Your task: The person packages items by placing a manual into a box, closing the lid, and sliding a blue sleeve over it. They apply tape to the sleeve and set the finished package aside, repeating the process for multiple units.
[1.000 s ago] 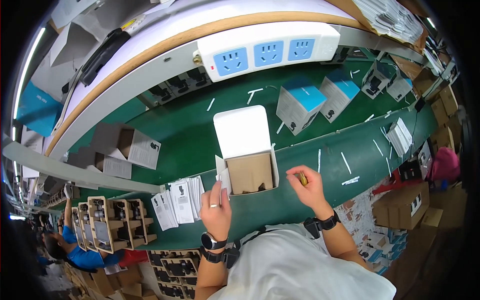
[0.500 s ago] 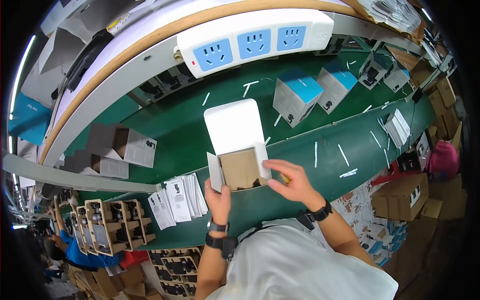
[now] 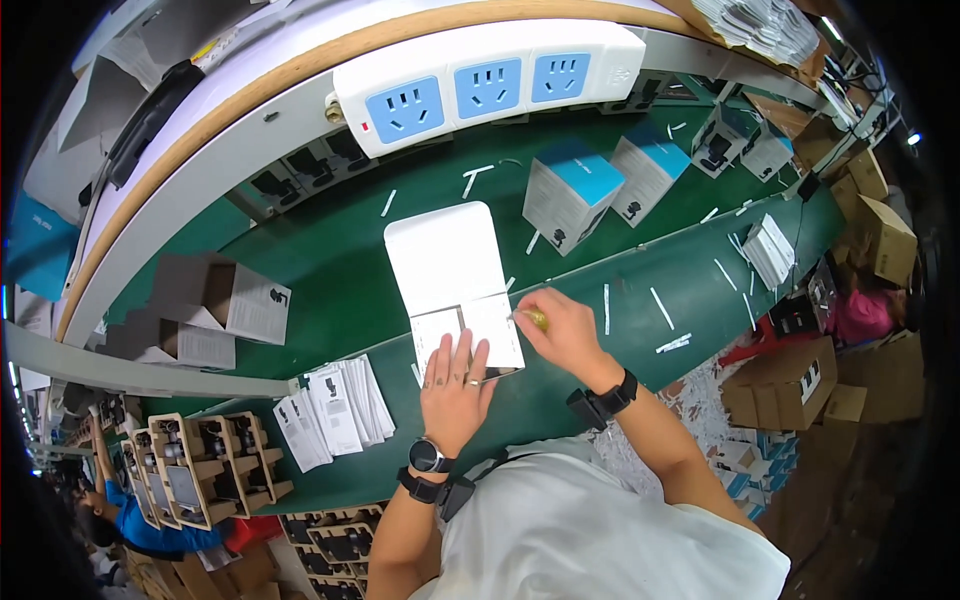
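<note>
In front of me on the green bench is a small white carton (image 3: 447,258), its lid raised at the far side. Two white side flaps (image 3: 488,322) are folded inward over the opening and hide what lies inside. My left hand (image 3: 453,402) lies on these flaps and the near edge, fingers stretched out. At the carton's right side, my right hand (image 3: 566,340) is closed round a small yellow-green thing (image 3: 539,319) whose kind I cannot make out. Its fingertips are at the right flap's edge.
A white power strip (image 3: 490,85) runs along the far shelf edge. Blue-topped boxes (image 3: 580,190) stand beyond the carton, with open boxes (image 3: 250,300) at left. Leaflets (image 3: 335,405), wooden racks (image 3: 200,470) and paper strips (image 3: 662,308) lie around. Another person (image 3: 150,510) is at far left.
Both side flaps, upright before, are now folded inward over the carton's opening. My left hand has moved from its left front corner onto the flaps. The view has shifted slightly.
</note>
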The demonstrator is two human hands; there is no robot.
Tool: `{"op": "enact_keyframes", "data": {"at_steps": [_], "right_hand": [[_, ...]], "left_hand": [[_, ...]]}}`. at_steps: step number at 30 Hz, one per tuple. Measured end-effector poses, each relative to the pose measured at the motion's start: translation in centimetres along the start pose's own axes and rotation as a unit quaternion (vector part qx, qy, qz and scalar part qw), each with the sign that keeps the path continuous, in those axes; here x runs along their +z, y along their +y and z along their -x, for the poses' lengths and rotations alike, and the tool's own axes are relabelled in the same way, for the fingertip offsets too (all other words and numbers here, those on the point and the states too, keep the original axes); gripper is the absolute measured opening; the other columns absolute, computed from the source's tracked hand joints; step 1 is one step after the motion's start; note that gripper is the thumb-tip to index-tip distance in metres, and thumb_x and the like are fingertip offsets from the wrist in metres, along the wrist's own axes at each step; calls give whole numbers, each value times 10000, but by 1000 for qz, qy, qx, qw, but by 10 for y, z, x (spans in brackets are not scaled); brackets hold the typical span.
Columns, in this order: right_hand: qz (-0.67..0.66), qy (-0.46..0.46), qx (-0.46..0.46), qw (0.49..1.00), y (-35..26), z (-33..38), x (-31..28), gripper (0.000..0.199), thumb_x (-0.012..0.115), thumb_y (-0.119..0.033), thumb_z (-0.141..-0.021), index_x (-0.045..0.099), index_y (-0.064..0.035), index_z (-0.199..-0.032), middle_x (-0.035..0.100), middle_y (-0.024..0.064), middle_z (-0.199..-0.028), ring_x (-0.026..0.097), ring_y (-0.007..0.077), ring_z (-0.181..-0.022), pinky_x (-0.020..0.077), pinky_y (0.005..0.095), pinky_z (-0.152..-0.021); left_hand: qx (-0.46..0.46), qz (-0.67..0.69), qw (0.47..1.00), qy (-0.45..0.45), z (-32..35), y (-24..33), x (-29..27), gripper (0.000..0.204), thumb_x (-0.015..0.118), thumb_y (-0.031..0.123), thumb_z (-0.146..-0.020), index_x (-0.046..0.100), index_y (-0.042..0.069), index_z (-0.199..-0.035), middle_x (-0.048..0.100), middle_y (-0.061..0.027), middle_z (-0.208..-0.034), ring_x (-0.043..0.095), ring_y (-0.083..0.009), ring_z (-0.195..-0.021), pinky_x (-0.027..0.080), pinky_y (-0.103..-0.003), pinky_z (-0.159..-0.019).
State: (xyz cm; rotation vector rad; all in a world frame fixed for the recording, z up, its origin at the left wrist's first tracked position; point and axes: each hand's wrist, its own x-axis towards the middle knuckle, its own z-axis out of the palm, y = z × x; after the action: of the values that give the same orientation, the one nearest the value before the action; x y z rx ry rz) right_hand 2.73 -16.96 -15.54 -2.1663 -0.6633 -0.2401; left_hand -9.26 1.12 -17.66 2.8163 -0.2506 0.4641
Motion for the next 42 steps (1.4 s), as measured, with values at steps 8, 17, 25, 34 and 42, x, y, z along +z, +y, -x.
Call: {"op": "enact_keyframes", "data": {"at_steps": [8, 17, 25, 34, 42], "right_hand": [[15, -5, 29, 999, 7, -5, 13, 165, 727, -224, -831, 620, -98, -819, 652, 67, -805, 653, 295, -691, 506, 375, -580], [30, -85, -45, 995, -51, -38, 75, 207, 746, -287, -821, 640, -110, -838, 630, 56, -899, 647, 287, -693, 515, 376, -587], [-116, -206, -92, 967, -71, -42, 114, 310, 810, -344, -757, 627, -108, -841, 611, 88, -859, 633, 302, -743, 515, 390, -638], [-447, -107, 369, 808, 47, -147, 16, 512, 364, -515, -1041, 612, -73, -1107, 660, 19, -865, 612, 142, -720, 450, 244, -585], [-92, -315, -207, 922, -59, -66, 20, 124, 666, -188, -878, 672, -86, -948, 679, 49, -899, 685, 214, -797, 520, 328, -655]], "left_hand": [[8, 41, 999, 24, 1, -3, 2, 631, 738, 213, -808, 533, 86, -1392, 492, -160, -1446, 460, -368, -1332, 387, -479, -1081], [-2, 54, 997, 53, 10, -9, 15, 409, 761, 219, -786, 658, 40, -1138, 598, -172, -1265, 548, -337, -1245, 424, -471, -1069], [-9, 77, 995, 64, 17, -11, 14, 276, 734, 200, -793, 700, 54, -1025, 670, -120, -1015, 638, -318, -1028, 501, -442, -944], [10, 55, 998, -5, 18, -5, 0, 624, 707, 289, -859, 500, 106, -1418, 461, -164, -1479, 460, -322, -1353, 386, -438, -1106], [-95, 378, 921, -23, 9, -38, -12, 447, 697, 333, -868, 635, 36, -1197, 634, -144, -1154, 613, -332, -1047, 486, -430, -910]]}}
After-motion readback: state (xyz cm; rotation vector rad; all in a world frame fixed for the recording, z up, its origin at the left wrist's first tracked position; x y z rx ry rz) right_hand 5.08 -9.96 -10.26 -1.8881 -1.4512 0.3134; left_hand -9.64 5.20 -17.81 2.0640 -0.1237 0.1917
